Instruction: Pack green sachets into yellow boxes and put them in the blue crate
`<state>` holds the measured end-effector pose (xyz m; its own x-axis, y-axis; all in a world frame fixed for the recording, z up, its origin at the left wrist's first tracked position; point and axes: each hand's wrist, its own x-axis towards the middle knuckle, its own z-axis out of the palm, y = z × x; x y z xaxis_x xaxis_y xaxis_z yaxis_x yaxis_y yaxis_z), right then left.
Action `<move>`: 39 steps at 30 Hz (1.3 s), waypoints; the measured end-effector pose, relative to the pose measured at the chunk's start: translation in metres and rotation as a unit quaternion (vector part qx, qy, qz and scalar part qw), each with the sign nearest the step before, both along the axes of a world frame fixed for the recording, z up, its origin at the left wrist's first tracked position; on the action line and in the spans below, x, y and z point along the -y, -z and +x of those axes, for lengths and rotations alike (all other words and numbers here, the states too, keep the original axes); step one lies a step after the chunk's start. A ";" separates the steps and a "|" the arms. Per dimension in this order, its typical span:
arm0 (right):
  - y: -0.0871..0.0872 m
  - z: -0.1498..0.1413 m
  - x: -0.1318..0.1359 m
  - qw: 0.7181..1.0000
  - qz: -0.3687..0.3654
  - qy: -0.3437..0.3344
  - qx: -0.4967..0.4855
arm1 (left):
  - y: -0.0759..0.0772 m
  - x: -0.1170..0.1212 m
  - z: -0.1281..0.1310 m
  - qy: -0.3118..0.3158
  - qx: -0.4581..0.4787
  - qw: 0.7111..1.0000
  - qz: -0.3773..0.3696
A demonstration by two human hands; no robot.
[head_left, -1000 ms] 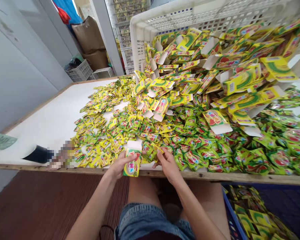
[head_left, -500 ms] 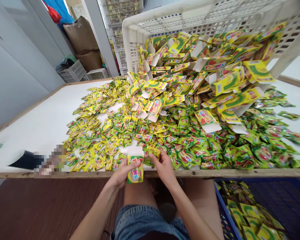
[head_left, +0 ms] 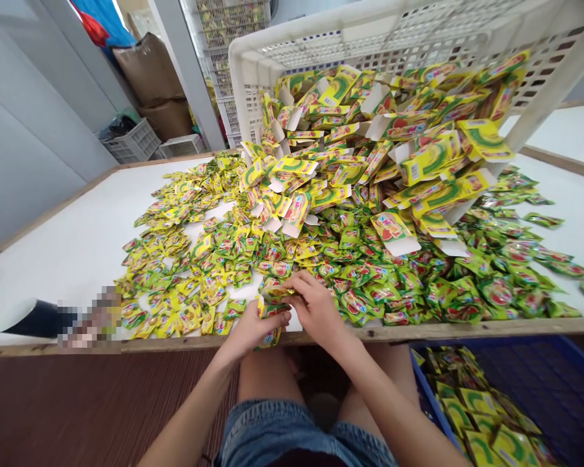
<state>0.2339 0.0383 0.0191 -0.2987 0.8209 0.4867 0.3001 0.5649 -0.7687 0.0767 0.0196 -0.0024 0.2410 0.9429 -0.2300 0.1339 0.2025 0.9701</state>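
Box [head_left: 271,319] low centre of frame, at table [head_left: 78,246] edge, long axis near upright | left hand [head_left: 253,329] clasped round box from below | right hand [head_left: 314,308] touching from right, pinching sachets [head_left: 278,293] at box mouth | sachet heap [head_left: 394,272] just beyond, upper right.

One head-worn camera looks forward and down from above my lap, close to my hands, across the table [head_left: 53,259] edge toward the tilted white crate [head_left: 350,32] beyond.
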 end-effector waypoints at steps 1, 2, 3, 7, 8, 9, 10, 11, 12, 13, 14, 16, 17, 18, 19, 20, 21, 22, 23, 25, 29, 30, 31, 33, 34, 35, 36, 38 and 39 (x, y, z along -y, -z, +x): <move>-0.002 0.001 -0.001 0.999 0.002 -0.005 0.042 | -0.002 -0.001 0.001 0.012 -0.022 0.999 0.020; -0.003 0.003 -0.002 0.997 0.003 -0.005 0.083 | -0.004 -0.002 0.002 0.021 -0.041 0.998 0.034; -0.005 0.004 -0.002 0.993 0.006 -0.002 0.121 | -0.005 -0.002 0.002 0.027 -0.058 0.997 0.044; -0.013 0.007 -0.006 0.977 0.023 0.011 0.212 | -0.011 -0.001 0.006 0.021 -0.106 0.992 0.063; -0.016 0.008 -0.007 0.974 0.025 0.011 0.225 | -0.012 -0.001 0.007 0.019 -0.113 0.991 0.067; -0.020 0.009 -0.009 0.971 0.026 0.009 0.238 | -0.013 -0.002 0.008 0.019 -0.117 0.990 0.072; -0.024 0.010 -0.011 0.968 0.028 0.003 0.250 | -0.014 -0.002 0.008 0.020 -0.118 0.990 0.075; -0.027 0.011 -0.013 0.965 0.033 -0.005 0.260 | -0.015 -0.003 0.009 0.022 -0.119 0.989 0.080; -0.031 0.013 -0.014 0.962 0.040 -0.012 0.269 | -0.015 -0.005 0.009 0.026 -0.117 0.989 0.086; -0.034 0.015 -0.016 0.960 0.049 -0.018 0.277 | -0.016 -0.006 0.010 0.033 -0.113 0.989 0.092; -0.036 0.017 -0.017 0.957 0.057 -0.020 0.284 | -0.015 -0.008 0.011 0.043 -0.107 0.989 0.095; -0.038 0.021 -0.020 0.952 0.068 -0.027 0.297 | -0.013 -0.012 0.014 0.054 -0.087 0.990 0.096; -0.038 0.022 -0.021 0.951 0.067 -0.031 0.301 | -0.010 -0.013 0.015 0.056 -0.073 0.991 0.095; -0.037 0.023 -0.022 0.950 0.063 -0.037 0.303 | -0.007 -0.015 0.017 0.055 -0.059 0.993 0.091; -0.037 0.023 -0.023 0.950 0.056 -0.045 0.305 | -0.004 -0.016 0.019 0.050 -0.047 0.994 0.089; -0.037 0.024 -0.024 0.949 0.050 -0.052 0.307 | -0.001 -0.017 0.021 0.042 -0.038 0.994 0.089; -0.037 0.023 -0.025 0.947 0.044 -0.056 0.313 | 0.002 -0.018 0.023 0.038 -0.031 0.995 0.089; -0.038 0.023 -0.026 0.944 0.041 -0.058 0.323 | 0.005 -0.019 0.025 0.036 -0.026 0.995 0.089; -0.040 0.022 -0.026 0.940 0.042 -0.059 0.334 | 0.008 -0.020 0.026 0.031 -0.022 0.995 0.091; -0.043 0.021 -0.027 0.935 0.049 -0.060 0.345 | 0.013 -0.022 0.026 0.013 -0.018 0.995 0.099; -0.044 0.022 -0.028 0.946 0.039 -0.090 0.308 | 0.023 -0.027 0.022 -0.007 -0.019 0.990 0.139; -0.043 0.022 -0.027 0.946 0.031 -0.098 0.307 | 0.025 -0.028 0.021 0.006 -0.018 0.989 0.148; -0.041 0.022 -0.027 0.944 0.024 -0.102 0.314 | 0.027 -0.028 0.021 0.023 -0.017 0.988 0.152; -0.039 0.020 -0.026 0.935 0.015 -0.097 0.341 | 0.031 -0.027 0.020 0.054 -0.022 0.987 0.147; -0.038 0.018 -0.026 0.930 0.014 -0.092 0.356 | 0.032 -0.027 0.020 0.061 -0.028 0.987 0.146; -0.037 0.015 -0.026 0.924 0.016 -0.086 0.373 | 0.033 -0.027 0.020 0.063 -0.035 0.987 0.147; -0.035 0.012 -0.026 0.917 0.021 -0.081 0.390 | 0.033 -0.027 0.020 0.062 -0.041 0.986 0.150; -0.032 0.005 -0.027 0.907 0.027 -0.077 0.414 | 0.034 -0.027 0.021 0.055 -0.047 0.984 0.163; -0.030 0.002 -0.028 0.904 0.027 -0.077 0.419 | 0.034 -0.028 0.020 0.052 -0.046 0.983 0.169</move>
